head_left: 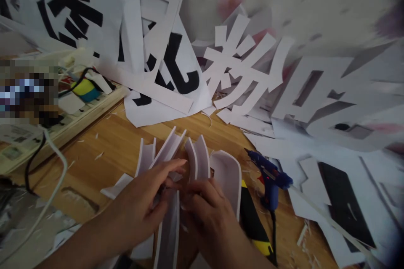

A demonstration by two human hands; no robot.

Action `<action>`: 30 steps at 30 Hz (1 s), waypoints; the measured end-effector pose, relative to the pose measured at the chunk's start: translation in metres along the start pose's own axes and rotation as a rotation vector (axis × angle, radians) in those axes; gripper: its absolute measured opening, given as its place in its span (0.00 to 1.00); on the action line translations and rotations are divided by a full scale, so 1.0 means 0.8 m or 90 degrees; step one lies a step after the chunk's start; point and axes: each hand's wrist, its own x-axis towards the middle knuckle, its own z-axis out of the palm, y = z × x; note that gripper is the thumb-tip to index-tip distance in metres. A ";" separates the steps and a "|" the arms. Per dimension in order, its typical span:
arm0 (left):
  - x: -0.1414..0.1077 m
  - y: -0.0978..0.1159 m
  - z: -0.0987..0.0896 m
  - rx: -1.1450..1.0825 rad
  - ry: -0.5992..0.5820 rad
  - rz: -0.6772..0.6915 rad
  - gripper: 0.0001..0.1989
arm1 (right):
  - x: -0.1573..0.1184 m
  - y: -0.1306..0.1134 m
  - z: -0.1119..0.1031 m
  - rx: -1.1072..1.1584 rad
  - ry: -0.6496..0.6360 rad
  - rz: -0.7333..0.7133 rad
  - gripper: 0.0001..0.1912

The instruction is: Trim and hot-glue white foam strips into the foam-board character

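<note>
On the wooden table, the white channel runs near-to-far.

White trough-like strips with thin raised walls lie open side up on the counter. A long strip runs up from the near edge of view. Beyond it, a short strip stands beside a slanting strip; to their right is a curved strip. Whether they join is hidden by the hands.
</note>
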 end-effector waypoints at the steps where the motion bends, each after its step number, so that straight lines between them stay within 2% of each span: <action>1: -0.001 -0.001 0.000 -0.005 0.006 -0.013 0.27 | -0.001 0.001 0.000 0.004 0.001 0.005 0.11; 7: -0.003 -0.009 0.003 0.002 -0.003 -0.034 0.27 | -0.007 0.008 0.004 -0.031 0.043 -0.033 0.10; 12: -0.006 -0.017 0.005 0.006 -0.018 -0.056 0.28 | -0.013 0.008 0.009 -0.027 0.024 0.013 0.11; 18: -0.011 -0.023 0.009 0.022 -0.016 -0.054 0.27 | -0.021 0.008 0.018 -0.034 0.007 0.021 0.10; 25: -0.012 -0.022 0.008 0.046 0.003 -0.048 0.26 | 0.002 0.005 0.014 -0.090 0.022 -0.025 0.12; 30: -0.010 -0.018 0.009 0.028 0.034 -0.044 0.25 | 0.007 0.007 0.005 -0.018 0.002 -0.017 0.09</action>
